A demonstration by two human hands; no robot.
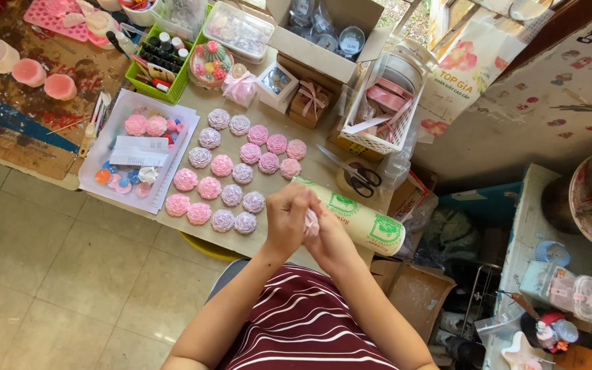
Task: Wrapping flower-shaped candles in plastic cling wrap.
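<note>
My left hand (286, 218) and right hand (329, 236) close together around one small pink flower piece (311, 223), best wrapped snugly, near the roll (358, 219).

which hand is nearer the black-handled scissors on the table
Right. The right hand sits just below-left of the black-handled scissors, beside the white roll with green print. The left hand lies farther left, toward the pink and lilac flower-shaped pieces.

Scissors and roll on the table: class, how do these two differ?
The scissors are small, dark-handled and lie flat with blades closed; the roll is long, pale green with green markings, lying slantwise. The scissors sit apart from the hands; the roll runs just behind them. Both rest on the table.
</note>
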